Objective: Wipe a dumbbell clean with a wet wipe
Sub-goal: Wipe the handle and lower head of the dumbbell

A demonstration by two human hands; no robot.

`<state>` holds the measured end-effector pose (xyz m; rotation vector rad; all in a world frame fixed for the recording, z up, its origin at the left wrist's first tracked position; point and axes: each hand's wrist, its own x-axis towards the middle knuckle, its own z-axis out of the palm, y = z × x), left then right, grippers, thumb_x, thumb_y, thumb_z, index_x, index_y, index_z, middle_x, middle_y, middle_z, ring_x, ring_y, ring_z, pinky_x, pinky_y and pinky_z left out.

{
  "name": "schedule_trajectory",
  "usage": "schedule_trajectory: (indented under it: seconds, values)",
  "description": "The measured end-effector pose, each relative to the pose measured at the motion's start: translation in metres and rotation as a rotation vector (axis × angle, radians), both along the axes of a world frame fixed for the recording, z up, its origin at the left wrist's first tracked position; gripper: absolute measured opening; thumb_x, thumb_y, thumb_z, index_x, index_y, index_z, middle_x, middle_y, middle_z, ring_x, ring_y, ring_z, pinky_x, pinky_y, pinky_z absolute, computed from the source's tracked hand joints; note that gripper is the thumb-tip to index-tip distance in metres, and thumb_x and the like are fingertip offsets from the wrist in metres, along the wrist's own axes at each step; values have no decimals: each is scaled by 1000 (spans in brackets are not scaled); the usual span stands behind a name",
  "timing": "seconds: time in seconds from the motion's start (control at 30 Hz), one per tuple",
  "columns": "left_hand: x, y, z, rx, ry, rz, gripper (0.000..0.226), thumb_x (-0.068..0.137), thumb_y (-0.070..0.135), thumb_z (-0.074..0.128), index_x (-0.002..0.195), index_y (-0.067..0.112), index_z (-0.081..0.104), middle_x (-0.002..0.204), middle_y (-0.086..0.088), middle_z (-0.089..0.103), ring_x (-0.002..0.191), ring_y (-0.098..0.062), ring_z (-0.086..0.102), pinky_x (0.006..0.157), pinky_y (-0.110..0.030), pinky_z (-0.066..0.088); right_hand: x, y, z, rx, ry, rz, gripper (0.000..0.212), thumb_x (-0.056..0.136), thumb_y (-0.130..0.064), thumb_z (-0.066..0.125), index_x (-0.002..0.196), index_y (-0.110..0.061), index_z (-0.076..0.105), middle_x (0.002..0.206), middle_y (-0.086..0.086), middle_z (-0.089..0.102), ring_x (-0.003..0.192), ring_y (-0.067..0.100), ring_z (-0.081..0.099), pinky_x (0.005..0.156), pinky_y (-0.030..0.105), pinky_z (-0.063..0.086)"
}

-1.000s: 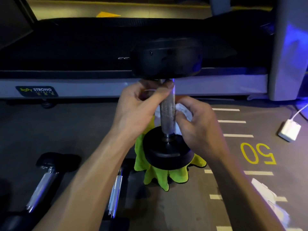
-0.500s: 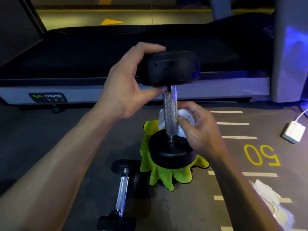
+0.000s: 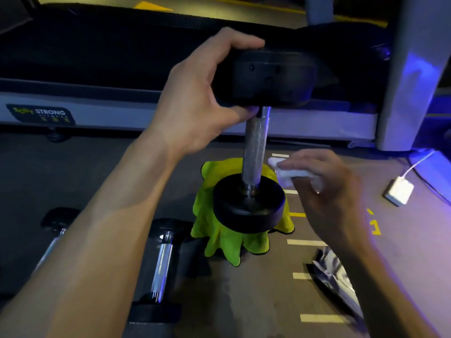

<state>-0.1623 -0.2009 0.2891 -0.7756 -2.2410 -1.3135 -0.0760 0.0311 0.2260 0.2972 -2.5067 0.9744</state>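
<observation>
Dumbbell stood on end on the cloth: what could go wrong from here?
1. The dumbbell stands on one head on a crumpled yellow-green cloth, steadied only by the left hand on the top head. A soft base could let it tip if that grip loosens.
2. Two other dumbbells lie close beside the cloth; a fall could strike them.
3. The right hand holds the wet wipe just off the handle; moisture may make the grip slippery.

treadmill frame (image 3: pixel 170 118) | label (image 3: pixel 40 113) | reads "STRONG", rest illegible
</observation>
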Motion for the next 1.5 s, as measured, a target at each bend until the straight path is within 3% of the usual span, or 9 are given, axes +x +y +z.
schedule_trajectory:
  seconds: [0.1, 0.3, 0.43, 0.53, 0.63, 0.8, 1.1, 1.37, 1.5]
  values:
    - [-2, -1, 0, 0, 5, 8, 67, 77, 19, 90, 136, 17, 59, 122, 15, 62, 111, 7, 58, 100, -18, 48, 2, -3, 2, 155, -24, -25, 36, 92, -10, 49, 102, -27, 79, 104, -3, 54, 85, 3, 53, 72, 2, 35]
    - [-7, -1, -1, 14, -7, 20, 68, 76, 21, 88, 138, 20, 59, 125, 16, 63, 112, 7, 59, 102, -26, 53, 5, -25, 8, 137, -150, 9, 35, 79, -8, 76, 98, -32, 59, 84, -15, 64, 77, 6, 58, 63, 10, 42]
    - [-9, 0, -2, 16, -8, 23, 68, 75, 23, 88, 137, 20, 60, 119, 20, 62, 107, 8, 58, 101, -26, 53, 8, -29, 12, 129, -166, 172, 25, 86, -12, 75, 99, -32, 80, 89, -9, 66, 79, 4, 62, 64, 12, 41]
    - [-9, -1, -2, 19, -15, 25, 68, 75, 23, 88, 137, 22, 60, 119, 23, 62, 109, 7, 59, 103, -29, 53, 7, -28, 23, 159, -359, 291, 28, 94, -27, 68, 109, -48, 77, 101, -13, 61, 86, 0, 61, 70, 10, 43]
    - [-9, -1, -2, 8, -17, 35, 69, 74, 24, 89, 137, 23, 60, 118, 24, 62, 109, 7, 59, 104, -27, 52, -2, -30, 31, 212, -452, 297, 30, 94, -39, 65, 91, -69, 68, 98, -12, 56, 84, 2, 57, 69, 11, 42]
    - [-10, -2, -1, 11, -28, 35, 68, 74, 21, 90, 135, 23, 60, 115, 25, 62, 106, 8, 59, 102, -22, 51, -11, -48, 20, 317, -429, 139, 24, 97, -36, 65, 109, -54, 74, 98, -4, 54, 93, 17, 55, 73, 24, 38]
    - [-8, -1, -2, 17, -28, 31, 69, 74, 24, 89, 137, 23, 61, 120, 20, 65, 117, -3, 64, 106, -38, 54, -9, -41, 13, 148, -5, 93, 23, 87, -12, 78, 105, -26, 82, 84, -9, 63, 72, 2, 58, 61, 7, 35]
    - [-6, -2, -2, 20, -24, 22, 68, 75, 23, 89, 136, 21, 61, 118, 20, 64, 112, 1, 62, 104, -33, 54, 2, -32, 35, 426, -318, 315, 29, 96, -45, 54, 105, -32, 78, 91, -7, 61, 78, 10, 53, 65, 18, 37]
    - [-7, 0, -2, 38, -24, 10, 67, 75, 21, 90, 136, 21, 62, 118, 20, 65, 109, 6, 61, 102, -27, 55, -2, -40, 35, 491, -321, 191, 18, 95, -27, 62, 94, -27, 80, 88, -6, 65, 77, 14, 52, 61, 25, 32]
